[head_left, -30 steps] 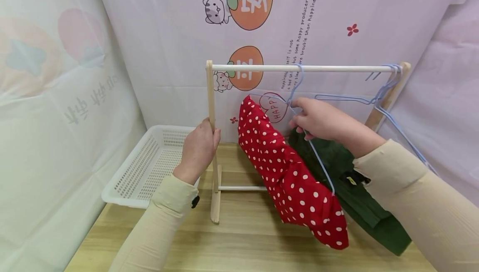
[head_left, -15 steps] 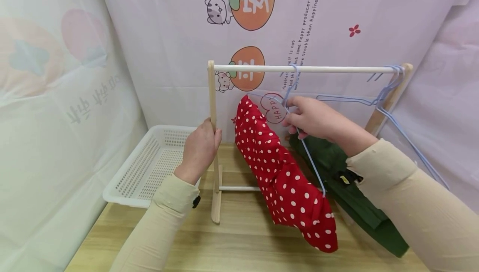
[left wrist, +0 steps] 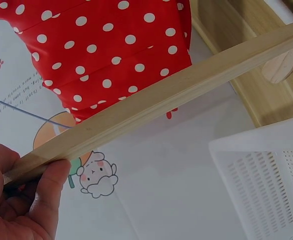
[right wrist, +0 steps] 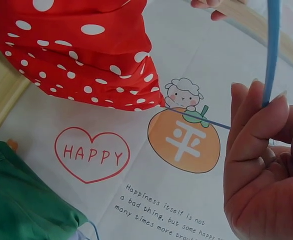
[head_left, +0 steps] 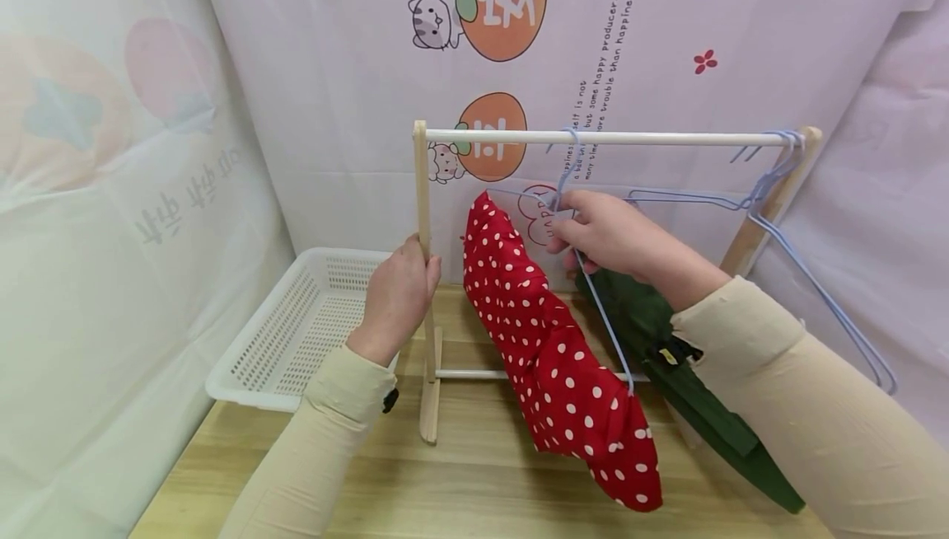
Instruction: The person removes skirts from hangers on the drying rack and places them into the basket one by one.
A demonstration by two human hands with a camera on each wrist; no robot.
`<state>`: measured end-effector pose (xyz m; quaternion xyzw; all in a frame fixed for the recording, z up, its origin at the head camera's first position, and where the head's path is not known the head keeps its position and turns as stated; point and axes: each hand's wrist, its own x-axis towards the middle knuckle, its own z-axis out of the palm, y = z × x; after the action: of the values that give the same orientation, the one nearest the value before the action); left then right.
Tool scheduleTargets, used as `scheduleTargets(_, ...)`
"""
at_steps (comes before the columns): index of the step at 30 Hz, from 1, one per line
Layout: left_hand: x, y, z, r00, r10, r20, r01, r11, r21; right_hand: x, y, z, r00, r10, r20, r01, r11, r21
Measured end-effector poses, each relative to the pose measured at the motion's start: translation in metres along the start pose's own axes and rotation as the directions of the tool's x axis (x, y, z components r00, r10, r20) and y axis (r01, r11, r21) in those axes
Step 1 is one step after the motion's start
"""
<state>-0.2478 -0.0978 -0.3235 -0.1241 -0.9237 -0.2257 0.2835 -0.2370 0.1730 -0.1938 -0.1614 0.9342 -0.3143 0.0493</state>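
Head view: the red polka-dot garment (head_left: 537, 341) hangs slantwise between the two hands, to the right of the left hand (head_left: 396, 296) and below and to the left of the right hand (head_left: 604, 234), touching neither. The left fingers and thumb grip the rack's wooden post (head_left: 423, 193). The right hand pinches the blue wire hanger (head_left: 602, 321) bearing the garment, just below its hook, which loops over the white rail (head_left: 497, 137). Behind the garment, partly hidden by the right sleeve, is a green garment (head_left: 704, 415). More hangers (head_left: 762, 189) hang at the rail's right end. A white basket (head_left: 252, 399) sits on the worktop (head_left: 474, 473), beside the left hand.
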Motion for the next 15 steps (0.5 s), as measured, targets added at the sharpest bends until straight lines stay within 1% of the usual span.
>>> scheduleTargets(6,0.000,0.001,0.000,1.000,-0.012,0.005,0.012,1.000,0.003,0.005,-0.002,0.006,1.000,-0.006,-0.014,0.006,1.000,0.009)
scheduleTargets(11,0.000,0.001,0.001,1.000,-0.017,0.004,0.017,1.000,0.002,0.010,-0.004,0.012,0.998,-0.031,-0.051,0.028,0.998,-0.050)
scheduleTargets(15,0.000,0.001,0.001,1.000,-0.009,-0.007,0.009,1.000,-0.001,0.012,-0.005,0.015,0.996,-0.053,-0.067,0.047,0.995,-0.084)
